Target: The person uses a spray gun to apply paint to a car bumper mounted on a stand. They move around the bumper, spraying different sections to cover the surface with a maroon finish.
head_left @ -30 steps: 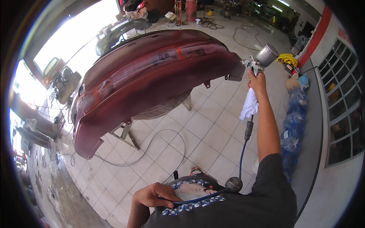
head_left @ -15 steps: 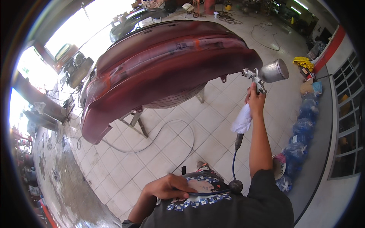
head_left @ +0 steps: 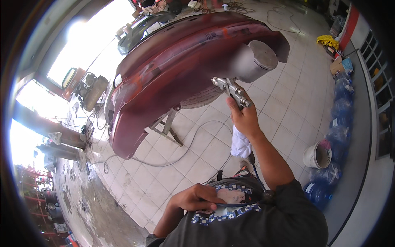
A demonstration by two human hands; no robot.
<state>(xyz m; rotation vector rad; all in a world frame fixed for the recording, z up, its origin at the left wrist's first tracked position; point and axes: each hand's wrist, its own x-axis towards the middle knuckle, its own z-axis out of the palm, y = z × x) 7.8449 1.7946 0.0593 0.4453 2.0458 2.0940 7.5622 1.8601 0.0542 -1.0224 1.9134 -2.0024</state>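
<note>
My right hand (head_left: 245, 119) is wrapped around the grip of a silver spray gun (head_left: 230, 88), held up in front of a dark red car bumper (head_left: 164, 91). A metal paint cup (head_left: 263, 61) sits on the gun, and the nozzle faces the bumper's lower face. Pale haze hangs near the cup. White cloth (head_left: 240, 142) is wrapped below the grip, where a dark blue air hose (head_left: 256, 171) runs down to my waist. At my belly my left hand (head_left: 195, 198) is closed around the hose, its fingers pointing right. The bumper shows lighter, patchy areas along its middle.
A wooden stand (head_left: 166, 125) and a tire (head_left: 201, 100) are under the bumper. Grey hose (head_left: 187, 153) loops over the tiled floor (head_left: 282, 111). Along the right wall are a white bucket (head_left: 317, 154) and blue water jugs (head_left: 341, 109). A compressor (head_left: 94, 92) stands left.
My right hand has swept the spray gun left and closer in, from the bumper's right end to before its lower middle. My left hand still holds the hose. The view has shifted.
</note>
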